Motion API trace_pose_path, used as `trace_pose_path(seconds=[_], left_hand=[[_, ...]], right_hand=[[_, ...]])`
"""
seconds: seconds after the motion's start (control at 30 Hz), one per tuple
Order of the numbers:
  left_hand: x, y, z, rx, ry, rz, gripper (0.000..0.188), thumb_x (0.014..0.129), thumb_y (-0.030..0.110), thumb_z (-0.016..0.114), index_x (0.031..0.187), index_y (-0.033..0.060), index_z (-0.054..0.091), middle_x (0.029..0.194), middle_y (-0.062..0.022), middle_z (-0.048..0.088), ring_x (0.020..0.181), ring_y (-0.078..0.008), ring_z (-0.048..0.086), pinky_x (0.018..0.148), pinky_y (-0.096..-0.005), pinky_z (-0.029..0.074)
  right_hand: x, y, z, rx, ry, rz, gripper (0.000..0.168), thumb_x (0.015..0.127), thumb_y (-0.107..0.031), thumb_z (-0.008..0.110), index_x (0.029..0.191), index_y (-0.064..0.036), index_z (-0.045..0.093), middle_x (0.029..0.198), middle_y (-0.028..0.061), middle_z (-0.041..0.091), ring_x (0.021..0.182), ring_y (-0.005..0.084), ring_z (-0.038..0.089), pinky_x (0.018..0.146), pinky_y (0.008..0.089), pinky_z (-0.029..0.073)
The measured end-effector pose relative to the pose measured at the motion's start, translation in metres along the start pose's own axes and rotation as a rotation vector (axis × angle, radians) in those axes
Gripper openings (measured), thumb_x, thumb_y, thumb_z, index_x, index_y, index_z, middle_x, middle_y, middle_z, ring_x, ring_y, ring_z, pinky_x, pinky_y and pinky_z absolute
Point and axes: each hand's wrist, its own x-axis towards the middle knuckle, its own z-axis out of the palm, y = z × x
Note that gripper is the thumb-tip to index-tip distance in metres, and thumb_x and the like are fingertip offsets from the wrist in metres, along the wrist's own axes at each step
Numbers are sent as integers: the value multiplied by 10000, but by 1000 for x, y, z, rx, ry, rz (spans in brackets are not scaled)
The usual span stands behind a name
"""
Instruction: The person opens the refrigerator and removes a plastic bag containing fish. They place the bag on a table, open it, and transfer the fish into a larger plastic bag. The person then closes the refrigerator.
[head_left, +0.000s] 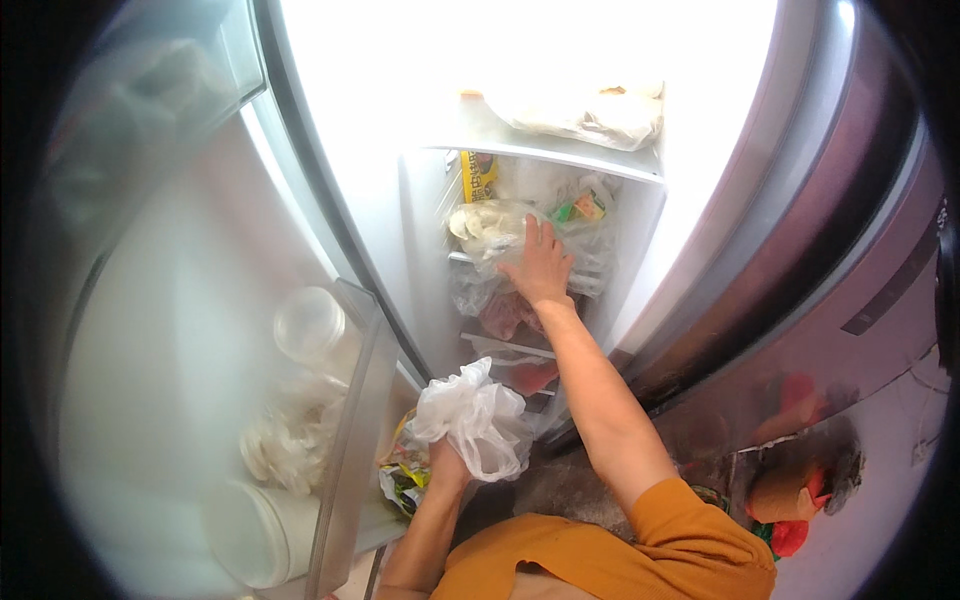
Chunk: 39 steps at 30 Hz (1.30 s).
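My left hand (448, 459) grips a bunched white plastic bag (480, 420), which hides most of the fingers. Inside the open refrigerator compartment (420, 202), my right hand (541, 262) reaches forward with its fingers spread. It is at a clear plastic bag (499, 225) of pale, rounded food pieces; whether it presses on the bag I cannot tell. Behind that bag stands a yellow package (478, 176) with printing. A green and orange packet (581, 206) lies to the right among clear wrapping. Bagged reddish food (510, 313) sits on the shelf below.
The open door (172, 337) fills the left side. Its bin (352, 435) holds two white lidded tubs (247, 532) and a bag of food (292, 442). Above, a shelf (547, 156) carries a white bag (592, 120). A closed door (780, 247) curves along the right.
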Motion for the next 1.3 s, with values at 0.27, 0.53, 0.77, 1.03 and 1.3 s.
trace_pose_path(seconds=[0.27, 0.53, 0.77, 1.03, 1.3], left_hand=[[17, 17, 25, -95, 5, -25, 485, 986, 367, 409, 1367, 67, 412, 1326, -95, 502, 1205, -247, 487, 1051, -372, 366], [33, 37, 55, -321, 6, 33, 471, 983, 360, 421, 1333, 45, 446, 1302, -95, 508, 1196, -245, 485, 1045, -370, 363], [62, 65, 108, 189, -95, 458, 347, 927, 116, 552, 1240, -29, 517, 1122, -74, 575, 995, -182, 563, 843, -313, 472], [117, 113, 155, 550, -36, 910, 272, 893, 99, 524, 1124, -30, 589, 1052, -157, 621, 955, -291, 604, 835, -371, 473], [195, 99, 161, 1015, 207, 1278, 311, 830, 114, 600, 1114, -8, 563, 1064, -165, 586, 1028, -301, 558, 924, -370, 424]], right_hand=[[5, 11, -6, 145, 122, -75, 789, 753, -326, 739, 1408, -101, 362, 1458, 154, 341, 1283, 362, 399, 1019, 483, 357], [-157, 41, 2, 1272, 66, 280, 510, 929, -334, 572, 1332, -46, 449, 1315, 108, 495, 1224, 248, 454, 1050, 383, 325], [-214, 30, 1, 2270, -475, 587, 680, 940, -601, 388, 1439, -139, 374, 1453, 32, 405, 1314, 258, 391, 1083, 438, 311], [-114, -3, -16, 2344, -358, 483, 728, 896, -651, 409, 1360, -91, 445, 1307, 113, 507, 1159, 299, 501, 921, 450, 443], [39, -8, -30, 2359, -245, 109, 549, 956, -462, 425, 1314, -50, 486, 1282, 130, 548, 1162, 291, 543, 994, 428, 438]])
